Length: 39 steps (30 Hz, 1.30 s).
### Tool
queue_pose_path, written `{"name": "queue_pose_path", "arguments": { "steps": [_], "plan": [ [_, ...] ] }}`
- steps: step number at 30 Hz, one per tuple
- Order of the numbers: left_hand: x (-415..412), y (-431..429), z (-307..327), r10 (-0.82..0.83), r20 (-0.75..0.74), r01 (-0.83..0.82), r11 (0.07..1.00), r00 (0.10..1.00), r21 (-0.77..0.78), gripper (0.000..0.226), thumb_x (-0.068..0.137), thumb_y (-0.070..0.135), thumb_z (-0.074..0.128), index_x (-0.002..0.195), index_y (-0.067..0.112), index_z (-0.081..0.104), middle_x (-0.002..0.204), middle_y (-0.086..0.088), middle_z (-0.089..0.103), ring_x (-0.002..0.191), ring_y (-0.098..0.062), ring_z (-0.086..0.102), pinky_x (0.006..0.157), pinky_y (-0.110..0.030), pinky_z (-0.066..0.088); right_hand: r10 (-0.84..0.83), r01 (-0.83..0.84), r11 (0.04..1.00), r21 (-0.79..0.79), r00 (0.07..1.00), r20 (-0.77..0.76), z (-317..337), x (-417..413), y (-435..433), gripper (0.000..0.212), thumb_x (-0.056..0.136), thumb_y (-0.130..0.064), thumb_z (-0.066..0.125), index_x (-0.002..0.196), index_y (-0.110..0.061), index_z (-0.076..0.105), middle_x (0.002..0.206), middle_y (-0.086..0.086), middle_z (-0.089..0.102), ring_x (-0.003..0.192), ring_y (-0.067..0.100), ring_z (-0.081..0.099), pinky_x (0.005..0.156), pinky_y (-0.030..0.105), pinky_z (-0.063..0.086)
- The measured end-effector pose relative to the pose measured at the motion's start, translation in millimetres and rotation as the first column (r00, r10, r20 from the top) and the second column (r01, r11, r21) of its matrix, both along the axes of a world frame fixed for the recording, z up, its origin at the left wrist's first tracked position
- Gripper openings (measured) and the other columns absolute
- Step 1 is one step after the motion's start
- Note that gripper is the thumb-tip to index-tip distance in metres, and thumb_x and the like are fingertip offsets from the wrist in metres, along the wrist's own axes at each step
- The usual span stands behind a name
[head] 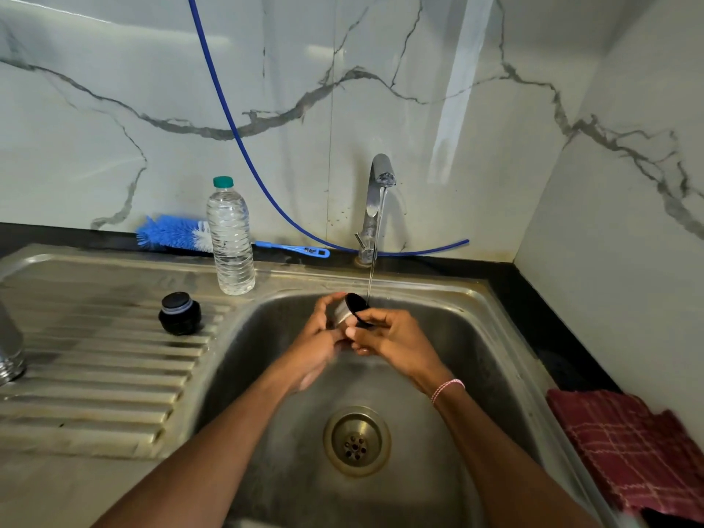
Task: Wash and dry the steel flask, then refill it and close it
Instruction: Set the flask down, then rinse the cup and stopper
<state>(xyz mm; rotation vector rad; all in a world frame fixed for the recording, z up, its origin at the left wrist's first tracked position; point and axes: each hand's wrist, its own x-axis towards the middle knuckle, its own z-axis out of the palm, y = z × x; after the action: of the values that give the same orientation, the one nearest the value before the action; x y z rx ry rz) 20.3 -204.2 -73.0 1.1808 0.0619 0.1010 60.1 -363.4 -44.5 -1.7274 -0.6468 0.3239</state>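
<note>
Under the tap (381,177), left grip (320,337) and right grip (396,337) clasped the steel cup (341,312), washing it; the stopper (180,313) to their left seemed next.

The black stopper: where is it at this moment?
In the head view, the stopper stands on the drainboard, left of the sink, near the water bottle.

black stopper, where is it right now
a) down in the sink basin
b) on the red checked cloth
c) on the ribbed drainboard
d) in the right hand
c: the black stopper stands on the ribbed drainboard, left of the sink basin, while the left hand and right hand hold the steel cup under the tap.
</note>
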Motion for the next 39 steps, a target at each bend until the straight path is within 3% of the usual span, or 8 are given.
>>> {"name": "queue_pose_path", "arguments": {
  "steps": [6, 14, 19, 23, 28, 34, 36, 39],
  "plan": [
    [-0.5, -19.6, -0.7, 0.002, -0.127, -0.006, 0.999, 0.992, -0.033, 0.030, 0.112, 0.017, 0.031, 0.131, 0.013, 0.054, 0.104, -0.015, 0.064, 0.070, -0.019, 0.055, 0.060, -0.031, 0.041, 0.189, 0.347, 0.665, -0.661, 0.778, 0.599, 1.9, 0.9, -5.4, 0.019, 0.095, -0.038, 0.068, 0.111, -0.029, 0.070, 0.107, 0.007, 0.073, 0.099, 0.029, 0.067, 0.086, 0.041, 0.055],
    [-0.1, -16.2, -0.9, 0.004, -0.053, -0.009, 0.996, 0.999, -0.091, 0.031, 0.110, 0.024, 0.041, 0.137, 0.015, 0.053, 0.109, -0.014, 0.063, 0.071, -0.014, 0.060, 0.059, -0.025, 0.053, -0.255, 0.325, 0.940, 0.104, 0.872, -0.418, -1.6, -20.2, 29.2, 0.009, 0.098, -0.006, 0.069, 0.097, -0.004, 0.078, 0.086, 0.015, 0.078, 0.069, 0.017, 0.075, 0.067, 0.028, 0.063],
    [2.0, -13.7, 7.2, 0.055, -0.156, -0.074, 0.990, 0.986, -0.117, 0.052, 0.108, 0.045, 0.038, 0.140, 0.005, 0.049, 0.101, -0.020, 0.069, 0.064, -0.020, 0.064, 0.052, -0.028, 0.051, 0.081, 0.186, 0.872, -0.453, 0.858, 0.507, -2.8, -1.9, 6.0, 0.017, 0.097, -0.024, 0.070, 0.113, -0.029, 0.070, 0.095, -0.001, 0.078, 0.084, 0.019, 0.075, 0.077, 0.039, 0.061],
    [-3.6, -12.5, 8.3, -0.060, -0.180, 0.050, 0.997, 0.982, -0.058, 0.058, 0.106, 0.050, 0.039, 0.138, 0.003, 0.054, 0.086, -0.013, 0.071, 0.070, -0.018, 0.064, 0.067, -0.032, 0.058, 0.212, 0.379, 0.687, -0.620, 0.712, 0.670, -6.8, 2.0, -3.9, 0.008, 0.098, -0.035, 0.064, 0.106, -0.033, 0.064, 0.093, 0.003, 0.075, 0.090, 0.027, 0.071, 0.075, 0.040, 0.056],
    [-1.5, -12.0, 8.1, 0.036, -0.097, -0.037, 0.999, 0.995, -0.012, 0.057, 0.105, 0.047, 0.047, 0.136, -0.001, 0.048, 0.098, -0.017, 0.068, 0.064, -0.017, 0.063, 0.061, -0.033, 0.051, -0.162, 0.175, 0.983, 0.047, 0.964, -0.210, 3.8, -18.8, 21.9, 0.014, 0.102, -0.013, 0.065, 0.110, -0.003, 0.072, 0.094, 0.016, 0.079, 0.060, 0.017, 0.073, 0.058, 0.029, 0.058],
    [3.6, -13.6, 8.3, 0.096, -0.127, -0.109, 0.989, 0.987, -0.103, 0.038, 0.109, 0.041, 0.039, 0.137, 0.018, 0.051, 0.119, -0.020, 0.070, 0.088, -0.024, 0.074, 0.073, -0.034, 0.061, 0.183, 0.468, 0.591, -0.657, 0.715, 0.674, -2.1, -1.6, 5.1, 0.018, 0.103, -0.039, 0.056, 0.120, -0.039, 0.060, 0.106, 0.004, 0.073, 0.097, 0.031, 0.068, 0.080, 0.044, 0.055],
    [5.0, -13.5, 9.8, 0.085, -0.113, -0.097, 0.990, 0.990, -0.106, 0.038, 0.109, 0.038, 0.042, 0.135, 0.011, 0.050, 0.105, -0.015, 0.069, 0.072, -0.016, 0.069, 0.067, -0.032, 0.057, 0.039, 0.388, 0.736, -0.555, 0.794, 0.607, -1.6, -4.5, 5.7, 0.013, 0.102, -0.031, 0.060, 0.113, -0.034, 0.067, 0.097, 0.002, 0.076, 0.084, 0.023, 0.073, 0.075, 0.041, 0.058],
    [5.7, -12.5, 10.0, 0.090, -0.082, -0.096, 0.993, 0.993, -0.073, 0.047, 0.106, 0.036, 0.048, 0.139, 0.003, 0.043, 0.100, -0.018, 0.063, 0.071, -0.021, 0.062, 0.062, -0.033, 0.054, -0.187, 0.183, 0.982, -0.048, 0.978, -0.093, 4.8, -13.9, 16.7, 0.008, 0.100, -0.009, 0.067, 0.105, -0.010, 0.074, 0.083, 0.009, 0.078, 0.051, 0.012, 0.068, 0.053, 0.027, 0.055]
  ]
}}
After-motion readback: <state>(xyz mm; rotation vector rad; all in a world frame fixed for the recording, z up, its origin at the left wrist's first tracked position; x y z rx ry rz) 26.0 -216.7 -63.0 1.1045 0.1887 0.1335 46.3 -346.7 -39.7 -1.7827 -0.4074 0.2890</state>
